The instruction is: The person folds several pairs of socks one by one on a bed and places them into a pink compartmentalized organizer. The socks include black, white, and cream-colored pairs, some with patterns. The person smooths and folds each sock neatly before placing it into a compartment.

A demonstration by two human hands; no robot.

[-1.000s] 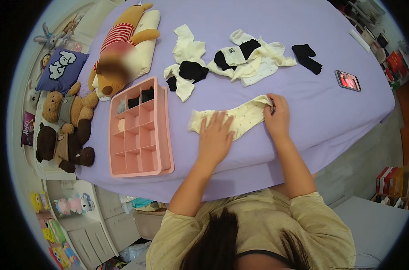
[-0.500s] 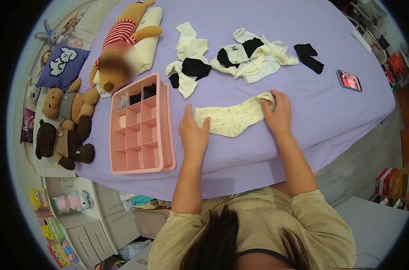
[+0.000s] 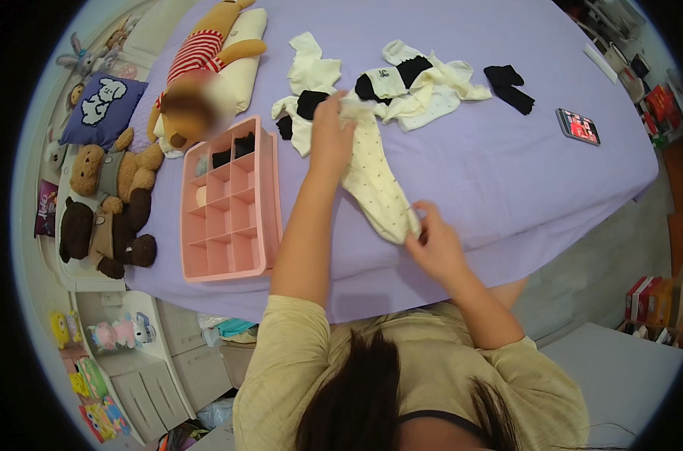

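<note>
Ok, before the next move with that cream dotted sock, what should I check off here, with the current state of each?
1. Left hand grips one end of the cream dotted sock: ok.
2. Right hand pinches the other end: ok.
3. Sock stretched straight between the hands: ok.
4. Pink divider tray within reach on the purple bed cover: ok.
5. Free tray compartments: ok, several look empty; two far ones hold dark items.
6. Whether the sock is one or a stacked pair: cannot tell.

The left hand (image 3: 332, 134) is stretched far forward on a straight arm, fingers pinched shut; the right hand (image 3: 435, 248) is kept near — fingertips closed too.
</note>
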